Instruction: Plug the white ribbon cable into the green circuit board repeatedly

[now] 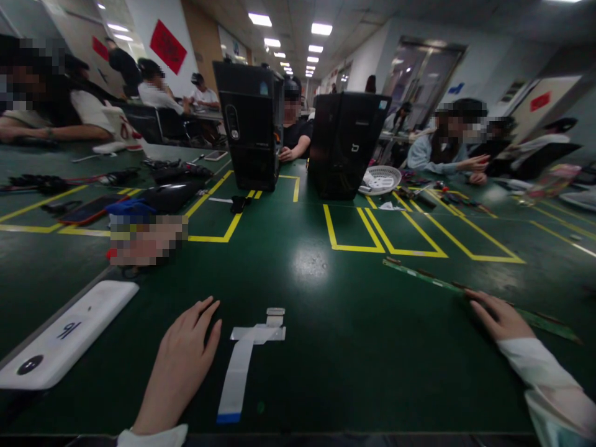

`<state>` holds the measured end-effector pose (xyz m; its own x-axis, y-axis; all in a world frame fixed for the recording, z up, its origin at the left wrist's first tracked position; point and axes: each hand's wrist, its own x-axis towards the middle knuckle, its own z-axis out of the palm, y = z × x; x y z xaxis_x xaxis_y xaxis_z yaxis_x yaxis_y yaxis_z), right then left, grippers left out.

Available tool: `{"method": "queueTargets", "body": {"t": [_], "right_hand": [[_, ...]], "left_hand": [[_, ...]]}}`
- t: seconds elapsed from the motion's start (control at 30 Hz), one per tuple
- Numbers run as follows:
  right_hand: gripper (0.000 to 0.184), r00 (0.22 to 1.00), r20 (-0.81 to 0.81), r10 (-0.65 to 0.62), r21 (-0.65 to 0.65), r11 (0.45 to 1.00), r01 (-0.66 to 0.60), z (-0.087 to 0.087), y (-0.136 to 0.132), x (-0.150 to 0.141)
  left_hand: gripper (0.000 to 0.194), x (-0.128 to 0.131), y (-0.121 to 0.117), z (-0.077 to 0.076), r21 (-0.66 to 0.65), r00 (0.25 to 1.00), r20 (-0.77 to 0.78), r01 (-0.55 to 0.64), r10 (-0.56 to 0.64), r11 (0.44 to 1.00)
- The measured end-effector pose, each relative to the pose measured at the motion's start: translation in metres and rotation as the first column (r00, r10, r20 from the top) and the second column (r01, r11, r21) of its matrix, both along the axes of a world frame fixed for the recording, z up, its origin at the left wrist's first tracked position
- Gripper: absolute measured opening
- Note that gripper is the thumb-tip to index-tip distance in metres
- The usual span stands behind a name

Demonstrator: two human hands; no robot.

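Note:
A flat white ribbon cable (pixel 236 379) with a blue end lies on the green table, a clear tape strip across it and a small connector (pixel 275 312) at its top. Just left of that cable, my left hand (pixel 186 354) rests palm down, fingers stretched, holding nothing. Off to the right, my right hand (pixel 500 316) has its fingers on a long, narrow green circuit board (pixel 419 274), gripping it near its middle. Part of the board is hidden behind that hand.
A white power-bank-like device (pixel 69 335) lies at the left. Two black computer towers (pixel 251 124) stand at the back, a person behind them. Cables, a blue item (pixel 130 208) and a white basket (pixel 382 180) lie around yellow tape outlines. Other people sit on both sides.

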<state>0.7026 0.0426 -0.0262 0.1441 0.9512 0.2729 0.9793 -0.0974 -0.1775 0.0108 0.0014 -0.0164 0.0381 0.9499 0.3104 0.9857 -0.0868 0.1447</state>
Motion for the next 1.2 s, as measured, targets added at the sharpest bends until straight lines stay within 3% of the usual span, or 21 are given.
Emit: {"method": "queueTargets", "body": {"t": [0.07,0.13,0.23,0.33,0.4,0.5,0.6,0.73,0.9,1.03,1.2], "right_hand": [[0.062,0.996,0.027,-0.09,0.067,0.994,0.088,-0.001,-0.005,0.003],[0.073,0.957,0.041,-0.287,0.105,0.954,0.281,0.0,-0.008,0.001],[0.083,0.779,-0.051,-0.625,0.109,0.772,0.627,0.005,-0.011,-0.007],[0.083,0.601,-0.174,-0.781,0.036,0.604,0.796,0.01,-0.011,-0.012],[0.084,0.567,-0.197,-0.8,-0.017,0.581,0.814,0.014,-0.01,-0.013],[0.086,0.612,-0.168,-0.773,-0.028,0.624,0.781,0.017,-0.008,-0.012],[0.088,0.711,-0.072,-0.699,-0.035,0.714,0.699,0.017,-0.006,-0.006],[0.083,0.888,0.053,-0.457,-0.116,0.88,0.46,0.013,0.002,-0.002],[0.071,0.987,0.115,-0.113,-0.1,0.987,0.125,0.007,0.014,-0.034],[0.06,0.975,0.136,0.176,-0.001,0.984,-0.178,0.007,0.018,-0.093],[0.056,0.841,0.108,0.53,0.075,0.839,-0.538,0.008,0.024,-0.168]], "left_hand": [[0.058,0.0,0.0,0.0,-0.001,1.0,0.004,-0.001,0.001,1.0],[0.057,0.0,0.0,0.001,-0.002,1.0,0.006,-0.007,0.007,1.0],[0.057,0.001,0.0,0.002,0.0,1.0,0.008,-0.004,0.004,1.0],[0.057,0.002,0.0,0.003,-0.001,1.0,0.007,0.001,-0.001,1.0],[0.057,0.002,0.0,0.003,-0.001,1.0,0.007,-0.001,0.001,1.0],[0.056,0.002,0.0,0.003,0.0,1.0,0.01,-0.002,0.002,1.0],[0.056,0.002,0.0,0.002,-0.003,1.0,0.007,-0.005,0.005,1.0],[0.056,0.002,0.001,0.002,0.005,1.0,-0.008,0.007,-0.007,1.0],[0.056,0.003,0.001,0.004,0.009,1.0,-0.007,-0.001,0.001,1.0],[0.057,0.002,0.001,0.003,-0.005,1.0,0.006,-0.002,0.002,1.0],[0.058,0.003,0.001,0.004,-0.025,1.0,0.004,-0.015,0.015,1.0]]}}
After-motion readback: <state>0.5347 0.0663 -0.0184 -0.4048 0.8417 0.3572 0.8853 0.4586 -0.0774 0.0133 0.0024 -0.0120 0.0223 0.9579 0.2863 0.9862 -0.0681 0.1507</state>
